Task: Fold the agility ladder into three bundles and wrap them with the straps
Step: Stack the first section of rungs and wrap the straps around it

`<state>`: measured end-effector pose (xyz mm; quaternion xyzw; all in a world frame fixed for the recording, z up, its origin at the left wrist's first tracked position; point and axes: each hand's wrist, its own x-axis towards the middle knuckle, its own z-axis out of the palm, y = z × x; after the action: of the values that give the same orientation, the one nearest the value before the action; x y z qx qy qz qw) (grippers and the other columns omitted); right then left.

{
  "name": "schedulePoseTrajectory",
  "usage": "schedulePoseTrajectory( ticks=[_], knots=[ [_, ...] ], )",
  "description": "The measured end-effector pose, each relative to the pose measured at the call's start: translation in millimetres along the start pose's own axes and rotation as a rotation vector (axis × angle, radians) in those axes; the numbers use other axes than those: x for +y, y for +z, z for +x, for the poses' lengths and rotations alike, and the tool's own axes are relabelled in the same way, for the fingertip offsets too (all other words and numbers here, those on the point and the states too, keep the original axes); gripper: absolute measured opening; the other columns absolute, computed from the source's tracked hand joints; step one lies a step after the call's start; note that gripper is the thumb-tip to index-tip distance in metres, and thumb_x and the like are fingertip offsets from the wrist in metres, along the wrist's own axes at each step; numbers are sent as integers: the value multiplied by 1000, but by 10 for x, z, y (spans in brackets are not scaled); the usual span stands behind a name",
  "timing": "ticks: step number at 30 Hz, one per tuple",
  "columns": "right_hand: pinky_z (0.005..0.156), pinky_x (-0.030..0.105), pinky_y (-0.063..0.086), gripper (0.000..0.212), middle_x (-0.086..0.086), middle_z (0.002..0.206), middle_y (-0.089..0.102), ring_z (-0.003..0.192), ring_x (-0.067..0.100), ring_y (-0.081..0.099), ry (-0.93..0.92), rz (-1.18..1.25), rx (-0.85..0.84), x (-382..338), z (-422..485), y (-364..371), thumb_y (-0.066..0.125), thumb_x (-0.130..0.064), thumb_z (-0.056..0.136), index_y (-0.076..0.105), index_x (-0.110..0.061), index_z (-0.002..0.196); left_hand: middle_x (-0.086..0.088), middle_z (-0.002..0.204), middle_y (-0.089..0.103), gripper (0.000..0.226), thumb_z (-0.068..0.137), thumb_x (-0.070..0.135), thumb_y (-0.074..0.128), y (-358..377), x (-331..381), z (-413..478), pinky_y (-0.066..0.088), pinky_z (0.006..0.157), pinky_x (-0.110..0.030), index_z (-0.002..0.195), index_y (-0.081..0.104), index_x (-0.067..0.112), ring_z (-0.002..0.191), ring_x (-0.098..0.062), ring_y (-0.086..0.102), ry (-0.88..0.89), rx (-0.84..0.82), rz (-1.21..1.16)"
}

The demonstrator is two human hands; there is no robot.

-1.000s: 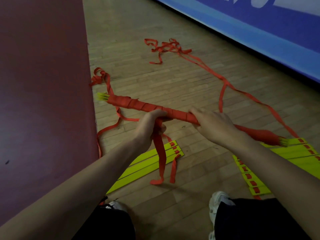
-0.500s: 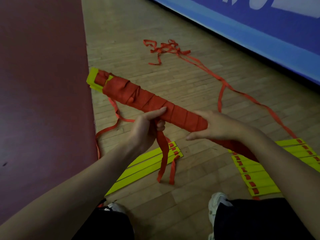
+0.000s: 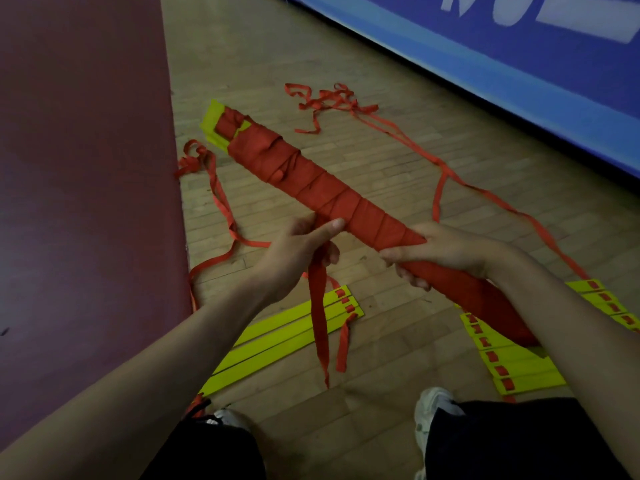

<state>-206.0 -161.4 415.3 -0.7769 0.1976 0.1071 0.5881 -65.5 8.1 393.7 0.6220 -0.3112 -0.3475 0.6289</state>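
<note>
The left hand [image 3: 294, 252] grips the wrapped bundle [image 3: 311, 181] at its middle, with the thumb stretched along it. The strap tail [image 3: 318, 317] hangs from under this hand, so the next turn probably belongs to it. The right hand [image 3: 446, 251] is curled around the nearer part. The long axis runs from far-left to near-right, above the loose yellow rungs [image 3: 287, 341].

A single wide-angle view comes from a camera worn on the person's head, facing forward and tilted steeply down at a wooden floor [image 3: 263, 64]. It sits close to the work. Both forearms reach in from the bottom corners, and the left hand [image 3: 294, 251] and right hand [image 3: 450, 251] meet near the centre, each with a grip on a red-wrapped bundle [image 3: 311, 181]. Dark-clad legs [image 3: 512, 445] and a white shoe [image 3: 431, 410] line the bottom edge. A maroon surface [image 3: 86, 168] fills the left side, and a blue banner [image 3: 519, 64] crosses the top right.
</note>
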Motion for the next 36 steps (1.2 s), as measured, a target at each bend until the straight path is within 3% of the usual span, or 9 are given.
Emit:
schedulePoseTrajectory(
  ticks=[4, 6, 9, 11, 18, 23, 31, 34, 36],
  knots=[
    [44, 25, 41, 17, 7, 59, 54, 45, 17, 50, -31, -97, 137, 56, 85, 7, 68, -27, 86, 57, -16, 80, 6, 78, 74, 22, 100, 17, 50, 28, -76, -2, 36, 44, -19, 104, 64, 0, 43, -6, 46, -79, 47, 126],
    [48, 28, 43, 17, 3, 60, 56, 48, 17, 52, -47, -255, 200, 98, 146, 6, 69, -34, 85, 58, -22, 83, 3, 87, 75, 21, 100, 17, 50, 55, -130, 10, 33, 44, -22, 100, 63, 1, 40, -5, 45, -105, 87, 148],
    [71, 32, 49, 34, -3, 82, 67, 79, 21, 65, -40, -750, 358, 120, 190, 60, 63, -55, 82, 58, -27, 100, 1, 88, 73, 14, 100, 11, 49, 94, -173, 9, 37, 41, -19, 95, 60, 4, 37, -4, 45, -143, 123, 108],
    [77, 32, 43, 39, 0, 98, 67, 98, 26, 63, -11, -960, 473, 66, 183, 189, 56, -60, 85, 53, -28, 107, 0, 85, 71, 16, 99, 6, 49, 98, -183, 3, 37, 41, -18, 88, 60, 7, 37, -5, 45, -156, 139, 66],
    [76, 37, 41, 33, 9, 117, 57, 108, 33, 58, -55, -1170, 537, 30, 239, 427, 53, -31, 94, 39, -19, 122, 0, 56, 54, 15, 84, -10, 60, 92, -196, -30, 36, 45, -18, 77, 61, 4, 45, -8, 48, -163, 135, -103],
    [90, 42, 41, 46, 15, 122, 48, 112, 35, 53, -72, -1306, 584, 57, 264, 472, 51, -15, 91, 33, -15, 133, 2, 59, 56, 13, 94, 18, 59, 131, -116, 6, 37, 44, -15, 81, 60, 13, 46, -5, 48, -259, 208, -477],
    [80, 36, 45, 66, -3, 116, 63, 108, 25, 61, -196, -1109, 542, -60, 179, 284, 61, -67, 75, 43, -28, 126, -2, 55, 55, 17, 94, 11, 54, 130, -84, 9, 34, 40, -14, 77, 56, 11, 43, -7, 48, -275, 238, -632],
    [83, 33, 50, 72, -10, 108, 67, 99, 15, 63, -150, -824, 402, -124, 112, 140, 65, -77, 60, 51, -38, 119, -3, 54, 55, 19, 92, 9, 54, 113, -59, 7, 33, 39, -15, 74, 57, 10, 41, -9, 47, -259, 246, -660],
    [79, 34, 54, 63, -7, 96, 71, 86, 13, 67, -120, -628, 244, -119, 78, 48, 71, -72, 59, 62, -31, 106, -3, 54, 55, 29, 92, 8, 53, 109, -48, 3, 33, 39, -16, 64, 63, 10, 41, -10, 48, -232, 222, -654]
  ],
)
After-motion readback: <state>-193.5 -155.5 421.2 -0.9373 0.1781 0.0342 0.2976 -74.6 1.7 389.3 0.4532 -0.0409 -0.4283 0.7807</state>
